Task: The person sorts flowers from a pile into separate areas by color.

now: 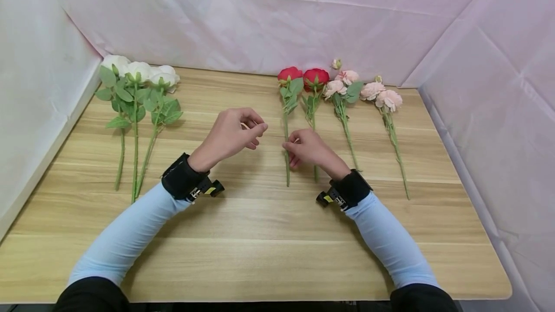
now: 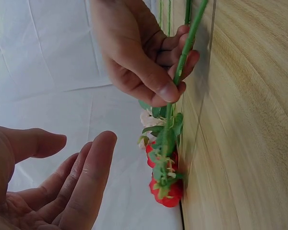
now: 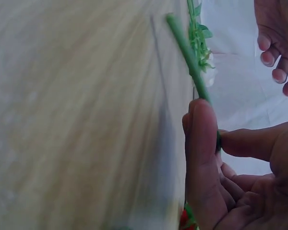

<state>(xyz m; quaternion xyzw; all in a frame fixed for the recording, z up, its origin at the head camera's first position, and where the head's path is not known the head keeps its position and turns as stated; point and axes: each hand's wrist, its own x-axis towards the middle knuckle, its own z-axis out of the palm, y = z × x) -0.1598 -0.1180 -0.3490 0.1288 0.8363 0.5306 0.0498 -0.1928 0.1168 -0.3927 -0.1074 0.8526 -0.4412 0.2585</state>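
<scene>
The right hand pinches the stem of a red rose lying mid-table. Just left, the left hand hovers released, fingers loosely curled, grasping nothing. Farther back lie white roses at left and a second red rose and pink flowers at right.

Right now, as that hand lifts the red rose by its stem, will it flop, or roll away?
Probably stiff: the red rose has a straight green stem showing no sag where the right hand pinches it. Likely light, since fingertips alone hold it. It looks top-heavy, so the bloom end may dip. Leaves and bloom should keep it from rolling on the table.
</scene>
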